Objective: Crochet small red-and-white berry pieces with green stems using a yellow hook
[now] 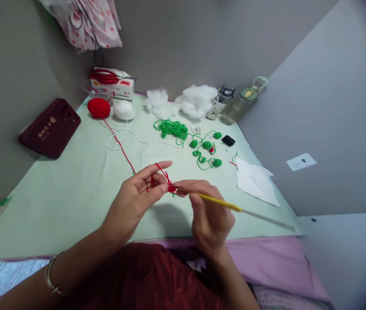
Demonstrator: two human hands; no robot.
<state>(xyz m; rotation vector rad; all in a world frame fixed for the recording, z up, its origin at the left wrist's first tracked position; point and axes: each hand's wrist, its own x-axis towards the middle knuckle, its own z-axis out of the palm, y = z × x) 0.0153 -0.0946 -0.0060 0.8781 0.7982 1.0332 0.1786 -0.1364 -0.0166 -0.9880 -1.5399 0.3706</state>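
Between the thumb and fingers of my left hand is a small red crochet piece. Red yarn loops round the left fingers, one of them raised, and runs back to a red yarn ball. My right hand is closed round a crochet hook with a yellow grip, its metal shaft pointing out to the right. The hook's working end meets the red piece, and the exact stitch is hidden by the fingers.
Behind my hands lie a tangle of green yarn, several small green crocheted balls, white stuffing and a white yarn ball. A bottle and pen cup stand at the back right. A phone leans at left; white paper lies at right.
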